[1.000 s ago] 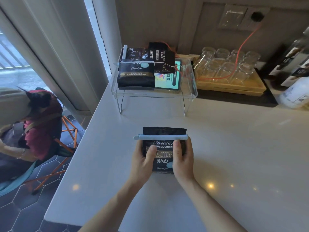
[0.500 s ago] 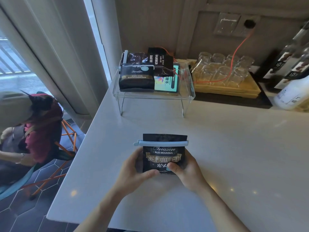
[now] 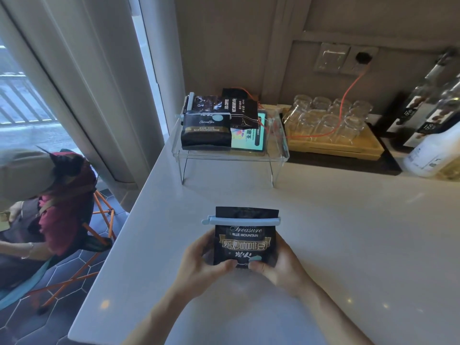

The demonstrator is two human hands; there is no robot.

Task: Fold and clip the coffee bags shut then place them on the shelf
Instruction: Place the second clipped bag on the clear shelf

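- A second ago both hands sat high on the black coffee bag (image 3: pixel 245 236), with the thumbs lying over its words. Now the hands are lower, down at the bottom corners of the bag, and all the gold words show.
- The bag is in nearly the same spot above the white counter (image 3: pixel 348 245), with its front facing the camera.
- The left hand (image 3: pixel 201 266) grips the bag's lower left side. Its thumb presses on the front near the bottom edge.
- The right hand (image 3: pixel 280 266) grips the lower right side in the same way. The two thumb tips are close together at the bottom middle of the bag.
- A light blue clip (image 3: pixel 241 220) is clamped across the bag just under its folded top. The clip is above both hands and does not touch them.
- The clear shelf (image 3: pixel 278 155) stands farther back on the counter, well apart from the hands.
- Another clipped coffee bag (image 3: pixel 205 131) lies on the shelf, with more dark bags behind and beside it.
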